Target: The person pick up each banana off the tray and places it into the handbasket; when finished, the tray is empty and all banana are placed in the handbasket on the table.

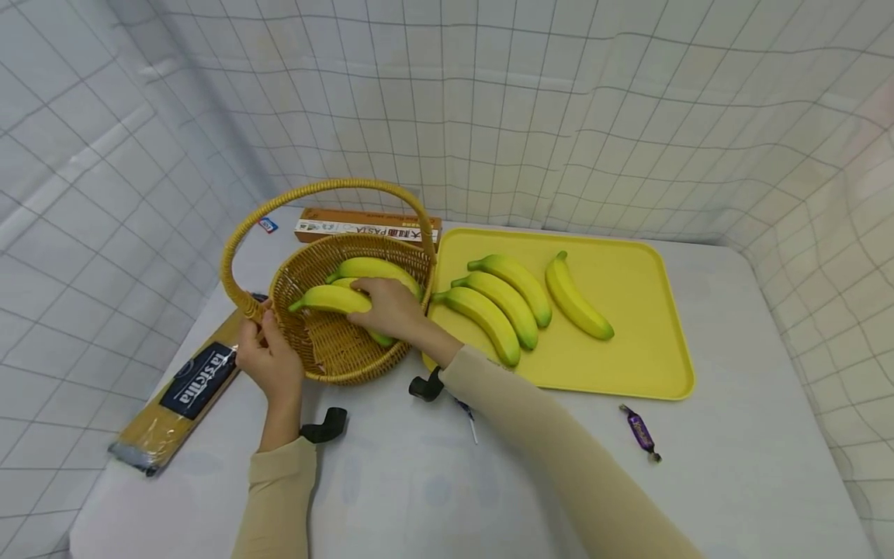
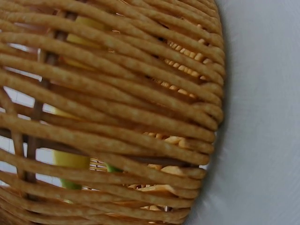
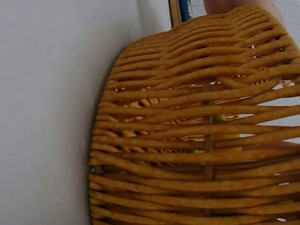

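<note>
In the head view a wicker basket (image 1: 349, 376) with a tall arched handle (image 1: 321, 186) stands left of centre. My left hand (image 1: 271, 357) holds the basket's left rim near the foot of the handle. Inside the basket my right hand (image 1: 391, 310) grips the end of a yellow banana (image 1: 324, 299). Behind it lies another banana (image 1: 373, 268), and a further one is mostly hidden between them and under the hand. Both wrist views are filled by the basket's woven wall (image 2: 117, 103), (image 3: 187, 140), with glimpses of yellow through the gaps.
A yellow tray (image 1: 642, 310) right of the basket carries several bananas (image 1: 517, 287). An orange pasta box (image 1: 335, 223) lies behind the basket, a spaghetti pack (image 1: 185, 392) to its left. A purple-wrapped candy (image 1: 640, 433) lies before the tray; a thin white stick (image 1: 471, 427) shows beside the right sleeve.
</note>
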The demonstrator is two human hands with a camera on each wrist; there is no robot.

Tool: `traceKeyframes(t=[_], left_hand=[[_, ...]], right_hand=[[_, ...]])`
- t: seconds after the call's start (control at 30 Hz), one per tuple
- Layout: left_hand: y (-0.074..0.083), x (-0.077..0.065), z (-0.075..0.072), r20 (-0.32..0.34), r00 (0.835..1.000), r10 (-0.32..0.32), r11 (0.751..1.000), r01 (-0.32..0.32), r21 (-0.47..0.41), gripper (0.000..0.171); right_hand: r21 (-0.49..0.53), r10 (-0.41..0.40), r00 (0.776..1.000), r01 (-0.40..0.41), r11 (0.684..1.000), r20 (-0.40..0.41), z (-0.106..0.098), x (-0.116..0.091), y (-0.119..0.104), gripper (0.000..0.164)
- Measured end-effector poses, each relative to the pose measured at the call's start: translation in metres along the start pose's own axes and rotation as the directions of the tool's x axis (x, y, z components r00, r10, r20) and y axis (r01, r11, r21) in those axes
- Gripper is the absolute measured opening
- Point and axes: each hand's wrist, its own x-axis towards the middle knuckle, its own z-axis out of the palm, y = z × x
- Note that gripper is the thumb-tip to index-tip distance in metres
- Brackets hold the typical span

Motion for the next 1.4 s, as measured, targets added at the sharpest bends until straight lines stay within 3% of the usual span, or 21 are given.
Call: traceKeyframes(t=[0.33, 0.57, 1.07, 1.23, 1.4], left_hand=[[0.001, 0.001, -0.001, -0.005, 1.000, 0.003, 1.000, -0.003, 0.007, 0.027], [0.002, 0.001, 0.000, -0.003, 1.000, 0.013, 1.000, -0.013, -0.008, 0.026], [-0.004, 0.002, 0.002, -0.003, 1.000, 0.006, 1.000, -0.006, 0.009, 0.027], [-0.026, 0.004, 0.003, 0.013, 1.000, -0.005, 1.000, 0.005, 0.021, 0.028], [-0.040, 0.006, 0.003, 0.018, 1.000, -0.007, 1.000, 0.007, 0.018, 0.028]], right_hand=[[-0.110, 0.008, 0.999, -0.003, 0.994, 0.044, 0.004, -0.001, -0.003, 0.053], [-0.202, 0.018, 1.000, -0.013, 0.979, 0.019, 0.008, -0.002, -0.004, 0.049], [-0.265, 0.039, 0.999, -0.035, 0.964, 0.008, 0.006, -0.006, -0.007, 0.054], [-0.217, 0.021, 1.000, -0.022, 0.976, -0.008, 0.005, -0.005, -0.005, 0.056], [-0.014, -0.064, 0.996, 0.063, 0.998, -0.058, -0.005, -0.011, 0.000, 0.056]])
